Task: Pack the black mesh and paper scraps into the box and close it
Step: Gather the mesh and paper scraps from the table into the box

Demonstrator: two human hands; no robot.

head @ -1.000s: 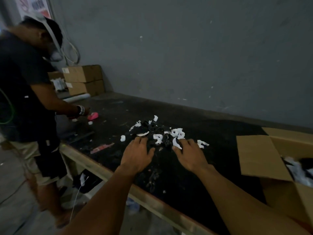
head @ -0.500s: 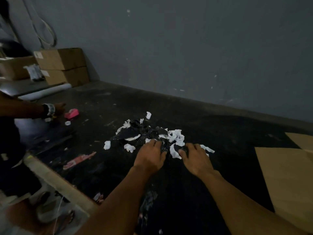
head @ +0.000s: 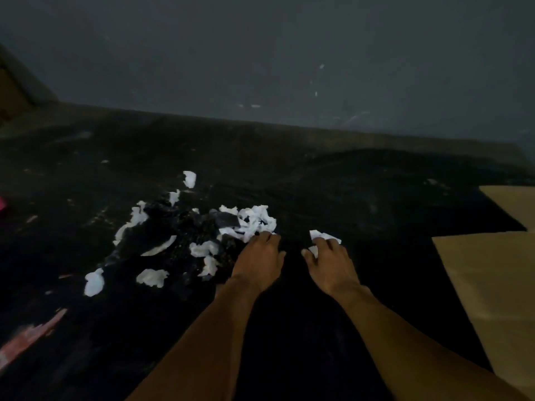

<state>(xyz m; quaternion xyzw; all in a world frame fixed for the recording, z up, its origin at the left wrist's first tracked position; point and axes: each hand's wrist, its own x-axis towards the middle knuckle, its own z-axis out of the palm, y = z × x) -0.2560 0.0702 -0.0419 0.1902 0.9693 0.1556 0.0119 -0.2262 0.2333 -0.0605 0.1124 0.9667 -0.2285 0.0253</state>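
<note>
R hand rightward, scrap under fingers

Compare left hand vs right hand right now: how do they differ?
1. The left hand touches the near-right edge of the main pile of paper scraps; the right hand lies apart from that pile, at a separate small scrap.
2. The right hand is nearer the box flap; the left hand is farther from it.
Shared: both are palm-down on the dark table, with fingertips hidden, so each grip is unclear.

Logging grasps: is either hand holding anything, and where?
Right hand pinches a white crumpled paper scrap by its near edge; for the left hand, cannot be told.
</note>
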